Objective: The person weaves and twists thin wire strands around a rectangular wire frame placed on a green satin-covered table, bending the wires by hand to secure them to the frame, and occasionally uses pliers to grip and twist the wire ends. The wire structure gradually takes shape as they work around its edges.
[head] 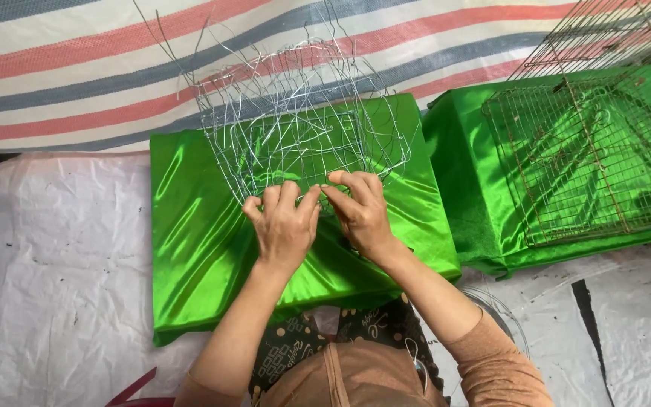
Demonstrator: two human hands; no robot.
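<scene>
Both hands, left hand [284, 222] and right hand [359, 211], meet side by side, fingers pinching the near rim of a half-woven wire basket [303, 120] that rests on a green satin cushion [190, 226]. She seems to be twisting strands along that edge; next likely needs a firm grip. A finished wire cage [589, 158] sits to the right.

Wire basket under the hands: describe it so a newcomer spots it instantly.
Find the shiny green cloth pad at centre. On its far half stands the wire basket, with the left hand and right hand pinching its near edge. Unlike the neat rusty grid cage to the right, it is silvery, tangled, with loose wire ends sticking up.
</scene>
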